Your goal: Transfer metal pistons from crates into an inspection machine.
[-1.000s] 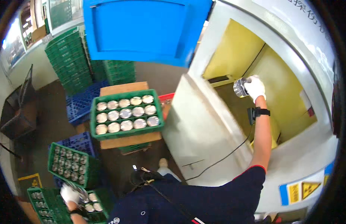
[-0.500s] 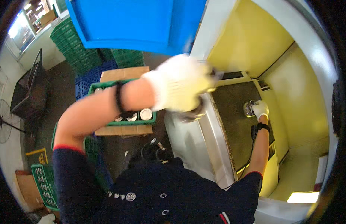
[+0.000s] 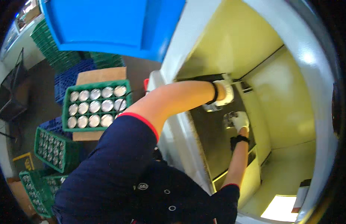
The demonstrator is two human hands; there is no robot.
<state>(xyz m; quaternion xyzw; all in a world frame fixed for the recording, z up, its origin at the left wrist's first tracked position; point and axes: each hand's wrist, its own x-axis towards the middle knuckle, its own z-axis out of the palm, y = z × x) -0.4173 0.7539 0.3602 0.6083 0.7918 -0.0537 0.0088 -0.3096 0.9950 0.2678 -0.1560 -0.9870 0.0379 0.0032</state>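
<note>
Inside the yellow-walled booth, both of my white-gloved hands are over a dark flat surface (image 3: 212, 143). My left hand (image 3: 226, 93) reaches across to its far side, closed over a shiny metal part (image 3: 211, 108) that shows just below it. Its fingertips are hidden. Nearer to me, my right hand (image 3: 241, 120) grips a round, piston-like metal part (image 3: 229, 119) from its right side, holding it at the surface. Blur hides the finer shape of both parts.
To my left, a green divided crate (image 3: 97, 83) holds rows of round silver-topped parts on cardboard (image 3: 102, 75). More filled green crates (image 3: 52, 149) stand lower left. A blue panel (image 3: 106, 26) hangs at the top, beside the booth's pale frame (image 3: 197, 33).
My left hand has swung right, from above the booth's edge to over the dark surface, carrying a metal part. My right hand stays on its part. The view has shifted, uncovering the green crate.
</note>
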